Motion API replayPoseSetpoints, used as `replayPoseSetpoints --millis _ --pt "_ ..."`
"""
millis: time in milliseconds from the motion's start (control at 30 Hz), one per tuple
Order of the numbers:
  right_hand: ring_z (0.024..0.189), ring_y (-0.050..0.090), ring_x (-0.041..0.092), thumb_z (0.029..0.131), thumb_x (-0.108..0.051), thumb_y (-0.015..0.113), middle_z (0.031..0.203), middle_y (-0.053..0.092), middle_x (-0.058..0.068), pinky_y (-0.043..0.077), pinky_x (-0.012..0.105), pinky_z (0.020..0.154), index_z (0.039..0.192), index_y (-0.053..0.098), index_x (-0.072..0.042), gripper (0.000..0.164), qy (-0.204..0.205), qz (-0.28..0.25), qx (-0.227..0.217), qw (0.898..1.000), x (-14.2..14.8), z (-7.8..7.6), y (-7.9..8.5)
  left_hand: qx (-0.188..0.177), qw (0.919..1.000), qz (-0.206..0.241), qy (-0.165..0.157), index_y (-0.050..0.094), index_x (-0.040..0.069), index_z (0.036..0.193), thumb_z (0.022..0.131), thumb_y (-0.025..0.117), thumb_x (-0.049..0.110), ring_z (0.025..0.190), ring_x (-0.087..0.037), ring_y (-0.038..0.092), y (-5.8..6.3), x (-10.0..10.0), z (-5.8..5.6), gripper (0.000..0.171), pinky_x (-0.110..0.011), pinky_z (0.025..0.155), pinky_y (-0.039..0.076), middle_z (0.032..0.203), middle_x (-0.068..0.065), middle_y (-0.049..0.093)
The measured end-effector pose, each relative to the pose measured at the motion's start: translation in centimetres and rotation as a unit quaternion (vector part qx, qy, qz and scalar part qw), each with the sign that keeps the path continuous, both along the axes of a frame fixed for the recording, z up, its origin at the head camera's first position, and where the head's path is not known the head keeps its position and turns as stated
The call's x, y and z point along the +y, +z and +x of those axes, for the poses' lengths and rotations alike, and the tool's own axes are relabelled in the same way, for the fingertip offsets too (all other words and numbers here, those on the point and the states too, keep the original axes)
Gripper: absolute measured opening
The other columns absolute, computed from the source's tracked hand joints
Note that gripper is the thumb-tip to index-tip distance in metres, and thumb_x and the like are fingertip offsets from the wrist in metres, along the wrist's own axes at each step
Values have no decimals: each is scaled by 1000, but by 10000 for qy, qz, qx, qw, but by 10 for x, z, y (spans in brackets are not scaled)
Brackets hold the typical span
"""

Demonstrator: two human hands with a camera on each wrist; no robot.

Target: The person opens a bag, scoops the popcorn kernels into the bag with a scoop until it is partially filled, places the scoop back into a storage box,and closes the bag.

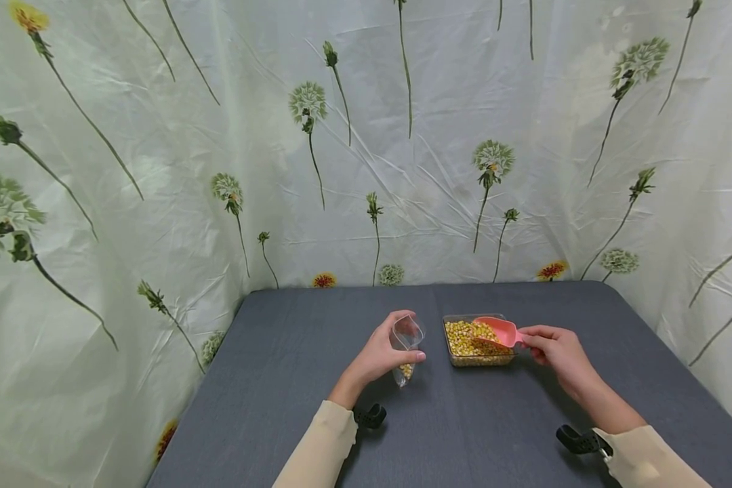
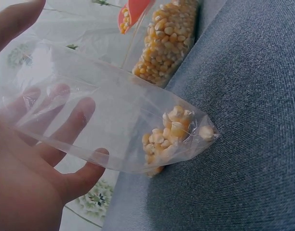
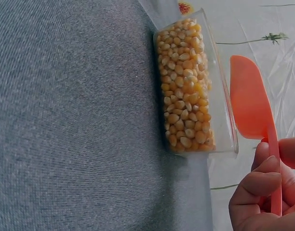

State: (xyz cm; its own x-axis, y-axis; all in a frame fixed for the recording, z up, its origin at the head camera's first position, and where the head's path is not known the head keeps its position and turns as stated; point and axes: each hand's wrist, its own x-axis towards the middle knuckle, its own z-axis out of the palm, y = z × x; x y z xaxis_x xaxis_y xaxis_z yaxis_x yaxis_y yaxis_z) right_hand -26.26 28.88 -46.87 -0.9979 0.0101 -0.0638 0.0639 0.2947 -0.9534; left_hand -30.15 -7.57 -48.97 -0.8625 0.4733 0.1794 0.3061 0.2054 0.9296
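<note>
My left hand [image 1: 383,351] holds a clear plastic bag [image 2: 113,115] by its upper part, thumb on the near side and fingers behind. The bag's mouth gapes at the top, and a small heap of corn kernels [image 2: 164,137] lies in its pointed bottom. My right hand [image 1: 555,349] grips the handle of a coral-pink scoop [image 3: 251,98]. In the head view the scoop, with kernels in its bowl, is over the glass container [image 1: 482,361]. That container is well filled with yellow corn kernels [image 3: 186,91] and stands right of the bag.
A dark grey cloth covers the table [image 1: 293,379]. Behind it hangs a pale curtain [image 1: 268,169] printed with dandelions. Black straps [image 1: 579,440] sit around both wrists, beside cream sleeves [image 1: 320,447].
</note>
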Motion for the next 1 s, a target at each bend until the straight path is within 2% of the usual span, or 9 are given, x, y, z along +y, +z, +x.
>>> replayPoseSetpoints --millis 200,333,567,767,1000 --pt "74 54 19 102 -20 62 87 66 5 49 33 65 123 64 10 36 -72 -16 27 10000 -2 1 3 142 9999 88 -30 46 24 144 87 81 18 120 -27 56 -1 0 1 67 -48 98 44 124 2 59" --pt "74 54 19 102 -22 62 87 66 7 50 33 65 122 64 9 37 -85 -67 81 9999 -3 2 6 199 9997 101 -66 47 29 142 87 82 26 118 -23 56 0 -1 2 65 -46 96 45 123 4 59" --pt "71 53 16 102 -22 63 83 65 1 49 33 64 121 65 10 37 -64 -128 185 9997 -7 2 13 181 9998 16 -21 46 28 143 87 82 21 117 -21 56 0 -1 2 67 -44 94 45 125 2 59" --pt "70 53 15 101 -22 64 82 66 -2 49 31 63 122 64 11 39 -49 -159 183 9997 -12 1 16 303 9995 -8 6 46 32 142 87 82 25 114 -14 56 0 -1 2 65 -45 95 45 122 8 59" --pt "70 53 15 102 -22 64 79 65 -5 47 29 62 125 63 10 40 38 -257 165 9995 -16 1 20 320 9994 -93 39 46 27 144 86 83 32 114 -14 56 -2 -1 1 69 -45 95 45 122 9 59"
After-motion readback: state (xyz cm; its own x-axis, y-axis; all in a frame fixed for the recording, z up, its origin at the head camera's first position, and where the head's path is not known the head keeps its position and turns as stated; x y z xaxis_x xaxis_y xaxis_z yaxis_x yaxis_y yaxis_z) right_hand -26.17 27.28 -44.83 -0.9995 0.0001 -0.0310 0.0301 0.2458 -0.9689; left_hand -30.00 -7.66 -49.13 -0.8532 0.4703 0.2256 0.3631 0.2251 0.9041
